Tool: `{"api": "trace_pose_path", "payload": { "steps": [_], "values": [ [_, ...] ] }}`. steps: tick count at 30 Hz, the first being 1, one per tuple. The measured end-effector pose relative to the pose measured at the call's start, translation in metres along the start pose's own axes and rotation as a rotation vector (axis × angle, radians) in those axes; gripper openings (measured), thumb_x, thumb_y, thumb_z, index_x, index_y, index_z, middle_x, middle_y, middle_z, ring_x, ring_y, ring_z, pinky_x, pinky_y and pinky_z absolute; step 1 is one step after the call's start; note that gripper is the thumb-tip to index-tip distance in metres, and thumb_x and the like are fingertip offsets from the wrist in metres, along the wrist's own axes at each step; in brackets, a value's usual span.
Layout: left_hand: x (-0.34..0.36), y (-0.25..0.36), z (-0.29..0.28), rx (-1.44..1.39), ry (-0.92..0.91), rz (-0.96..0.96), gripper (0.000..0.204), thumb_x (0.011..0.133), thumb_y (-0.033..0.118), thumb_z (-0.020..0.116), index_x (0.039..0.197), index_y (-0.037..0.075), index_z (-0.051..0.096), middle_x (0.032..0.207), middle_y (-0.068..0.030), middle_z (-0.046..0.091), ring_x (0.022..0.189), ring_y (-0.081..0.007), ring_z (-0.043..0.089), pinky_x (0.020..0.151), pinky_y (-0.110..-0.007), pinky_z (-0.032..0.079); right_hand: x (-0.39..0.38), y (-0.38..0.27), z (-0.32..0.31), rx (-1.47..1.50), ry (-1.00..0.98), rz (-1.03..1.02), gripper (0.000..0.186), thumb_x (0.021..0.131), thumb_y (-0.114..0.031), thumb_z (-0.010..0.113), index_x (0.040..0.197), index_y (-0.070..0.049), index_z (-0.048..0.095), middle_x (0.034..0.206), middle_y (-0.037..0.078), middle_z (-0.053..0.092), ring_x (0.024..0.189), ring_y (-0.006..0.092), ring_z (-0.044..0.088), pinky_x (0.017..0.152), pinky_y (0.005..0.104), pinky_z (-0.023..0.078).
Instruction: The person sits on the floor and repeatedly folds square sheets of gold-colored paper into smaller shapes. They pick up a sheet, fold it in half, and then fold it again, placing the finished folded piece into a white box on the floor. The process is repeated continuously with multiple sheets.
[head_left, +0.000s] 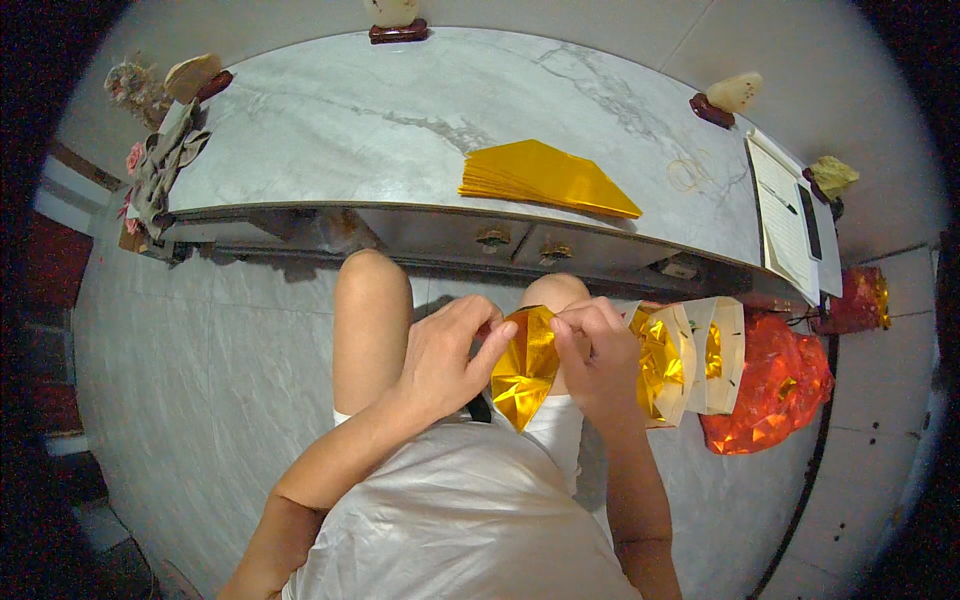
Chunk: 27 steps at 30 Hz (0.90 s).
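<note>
Looks like mid-fold: gold foil piece (524,385) over my lap (566,428), left fingers (490,350) and right fingers (566,345) pinching its upper edges; next move likely calls for steady grip, even crease, no tearing

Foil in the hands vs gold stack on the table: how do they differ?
Place: the foil is held near its upper end between the left hand and right hand; the stack lies on the table.
Surface: the foil is creased into bright facets; the stack's top is smooth and flat.
Layers: the stack shows many layered edges; the foil looks like one piece.
Shared: both are gold.
</note>
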<state>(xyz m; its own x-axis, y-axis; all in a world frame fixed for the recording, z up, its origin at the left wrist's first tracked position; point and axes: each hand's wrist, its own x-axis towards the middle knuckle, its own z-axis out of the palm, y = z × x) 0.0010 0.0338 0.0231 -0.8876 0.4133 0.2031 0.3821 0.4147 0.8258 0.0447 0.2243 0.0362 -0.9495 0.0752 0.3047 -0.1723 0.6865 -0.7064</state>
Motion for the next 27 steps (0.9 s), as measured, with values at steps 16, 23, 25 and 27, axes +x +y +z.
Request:
{"api": "trace_pose_path", "payload": {
  "steps": [16, 23, 25, 27],
  "values": [
    [0.001, -0.015, -0.006, -0.133, -0.109, -0.022, 0.014, 0.096, 0.011, 0.058, 0.088, 0.001, 0.056, 0.076, -0.0154, 0.059, 0.068, -0.0312, 0.061, 0.063, -0.038, 0.048, 0.003, 0.010, 0.004, -0.134, 0.014, -0.178, 0.005, 0.092, -0.007, 0.064, 0.091, -0.003, 0.062, 0.089, 0.014, 0.064, 0.082, 0.0285, 0.065, 0.070, 0.0369, 0.052],
    [0.003, 0.004, -0.014, -0.120, -0.049, -0.212, 0.014, 0.096, 0.011, 0.060, 0.086, 0.000, 0.057, 0.072, -0.0117, 0.058, 0.064, -0.0175, 0.058, 0.060, -0.032, 0.047, 0.001, 0.018, 0.001, -0.175, 0.088, -0.163, 0.006, 0.089, -0.008, 0.067, 0.091, -0.004, 0.063, 0.090, 0.013, 0.065, 0.078, 0.0282, 0.065, 0.065, 0.0367, 0.051],
    [0.004, -0.001, -0.013, -0.054, 0.050, -0.140, 0.016, 0.098, 0.009, 0.058, 0.085, 0.001, 0.057, 0.072, -0.0047, 0.056, 0.068, -0.0113, 0.054, 0.063, -0.028, 0.046, -0.003, 0.008, -0.009, -0.076, 0.076, 0.030, 0.017, 0.089, -0.021, 0.071, 0.087, -0.007, 0.062, 0.086, 0.012, 0.062, 0.082, 0.0345, 0.064, 0.072, 0.0440, 0.052],
    [0.007, -0.001, -0.013, -0.061, 0.096, -0.194, 0.016, 0.099, 0.008, 0.057, 0.084, 0.001, 0.057, 0.072, -0.0014, 0.054, 0.069, -0.0100, 0.053, 0.065, -0.026, 0.046, -0.018, 0.006, -0.015, 0.022, 0.032, 0.098, 0.017, 0.088, -0.019, 0.072, 0.086, -0.006, 0.062, 0.083, 0.011, 0.062, 0.077, 0.0324, 0.065, 0.067, 0.0422, 0.052]
  ]
}}
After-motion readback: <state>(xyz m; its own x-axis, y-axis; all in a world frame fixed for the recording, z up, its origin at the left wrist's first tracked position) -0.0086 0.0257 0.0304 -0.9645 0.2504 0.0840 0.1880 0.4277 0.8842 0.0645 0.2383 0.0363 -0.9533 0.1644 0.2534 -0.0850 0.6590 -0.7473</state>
